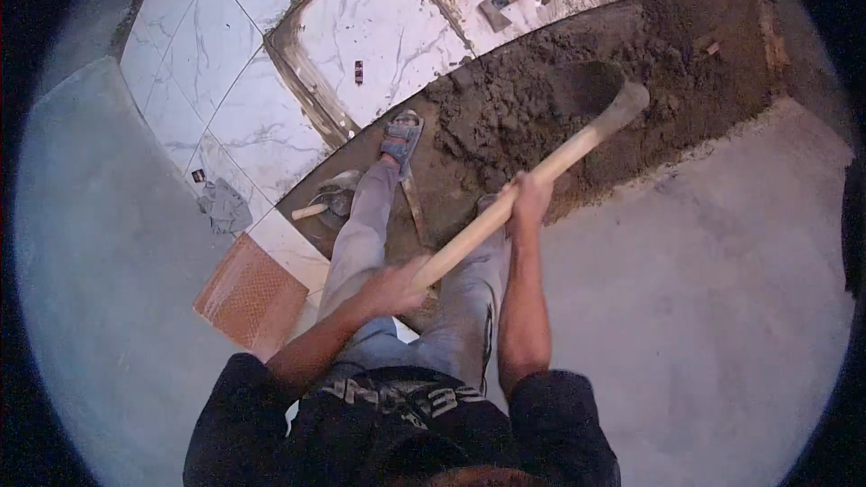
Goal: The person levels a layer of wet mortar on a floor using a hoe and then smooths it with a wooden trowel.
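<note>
Both my hands are closed around the pale wooden handle of a hoe [505, 203]. My left hand [395, 289], slightly blurred, grips it near its lower end, in front of my thighs. Farther up the handle, my right hand [530, 200] wraps round it by my right knee. The handle slants up to the right. Its dark blade [588, 90] rests on or in a bed of wet, lumpy mortar [505, 113]; the blade's edge is hard to tell from the mortar.
Marbled white tiles [361, 27] cover the floor beyond, with a hatchet-like hammer [519, 2] on them. Left of my legs lie a wooden-handled tool [309, 211], a grey crumpled cloth [224, 206] and a reddish-brown tile [253, 298]. My sandalled left foot [402, 137] stands at the mortar's edge.
</note>
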The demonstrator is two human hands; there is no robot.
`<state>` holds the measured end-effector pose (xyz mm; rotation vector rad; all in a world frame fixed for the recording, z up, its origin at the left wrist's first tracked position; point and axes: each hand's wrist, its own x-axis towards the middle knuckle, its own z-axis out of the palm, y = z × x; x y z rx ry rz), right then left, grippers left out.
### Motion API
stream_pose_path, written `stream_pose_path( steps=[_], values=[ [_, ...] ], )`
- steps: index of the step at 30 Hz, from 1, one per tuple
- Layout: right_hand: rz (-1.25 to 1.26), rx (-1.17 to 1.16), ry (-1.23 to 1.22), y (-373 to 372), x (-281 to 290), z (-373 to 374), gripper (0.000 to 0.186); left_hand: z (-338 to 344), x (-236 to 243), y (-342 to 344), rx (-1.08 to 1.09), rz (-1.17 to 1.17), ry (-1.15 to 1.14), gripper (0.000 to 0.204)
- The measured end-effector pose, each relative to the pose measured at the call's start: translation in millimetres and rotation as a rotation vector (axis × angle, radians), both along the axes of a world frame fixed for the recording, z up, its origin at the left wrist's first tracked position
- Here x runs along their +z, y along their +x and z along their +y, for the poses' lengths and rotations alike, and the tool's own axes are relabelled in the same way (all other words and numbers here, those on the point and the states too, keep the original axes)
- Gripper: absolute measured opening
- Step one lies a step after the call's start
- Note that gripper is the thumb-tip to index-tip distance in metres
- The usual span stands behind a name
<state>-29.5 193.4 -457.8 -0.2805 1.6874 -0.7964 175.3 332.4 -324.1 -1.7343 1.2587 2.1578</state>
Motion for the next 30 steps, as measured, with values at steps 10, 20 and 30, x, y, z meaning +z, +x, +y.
stream_pose_path(
  steps=[10,20,30],
  values=[
    [-0.129,-0.079,0.321,61.0,-12.1,70.2,0.012,46.1,25.7,39.3,-0.024,-0.064,0.018,0.065],
    [-0.312,-0.263,0.377,85.2,0.5,146.0,0.020,44.9,56.9,85.2,-0.323,-0.084,0.181,0.061],
    [0.128,-0.201,0.084,-0.1,8.9,94.6,0.014,49.6,10.1,29.0,-0.210,0.053,-0.017,0.066]
  ],
)
